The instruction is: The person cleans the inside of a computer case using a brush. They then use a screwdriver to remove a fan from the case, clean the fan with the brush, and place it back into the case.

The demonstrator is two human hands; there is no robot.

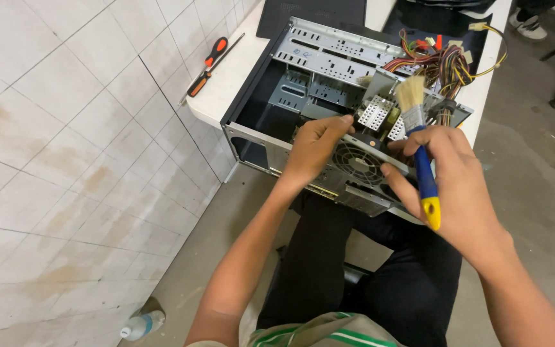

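An open grey metal computer case [303, 71] lies on its side on a white table [232, 77], overhanging the near edge. My left hand [313, 151] grips the power supply unit [354, 164] with its round fan grille at the case's near end. My right hand [448, 173] holds a paintbrush [419, 141] with a blue and yellow handle, bristles pointing up, and its fingers also touch the power supply. A bundle of coloured cables [441, 61] spills from the case at the far right.
A screwdriver [210, 61] with an orange and black handle lies on the table to the left of the case. A tiled wall [65, 141] stands on the left. A plastic bottle [142, 324] lies on the concrete floor. Another person's shoe [531, 26] shows at top right.
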